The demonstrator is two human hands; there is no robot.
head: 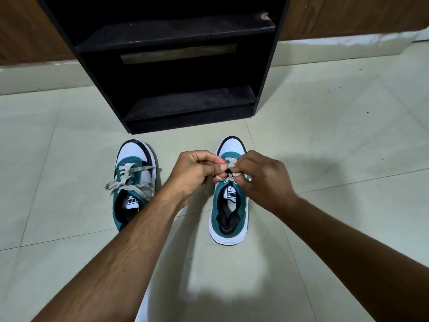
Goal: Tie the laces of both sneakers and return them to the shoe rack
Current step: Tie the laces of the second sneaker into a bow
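Observation:
Two teal-and-white sneakers stand on the tiled floor, toes toward the black shoe rack (181,105). The left sneaker (133,180) has a tied bow of grey lace (125,184) lying across its tongue. Over the right sneaker (228,205) both my hands meet above the eyelets. My left hand (195,175) pinches a loop of the grey lace (228,162) between thumb and fingers. My right hand (262,180) pinches the other part of the same lace. The fingers hide most of the lacing.
The rack has two dusty shelves, both bare, and stands against a brown wall (348,15) with a pale skirting (336,46). Light floor tiles (325,126) spread to both sides of the shoes.

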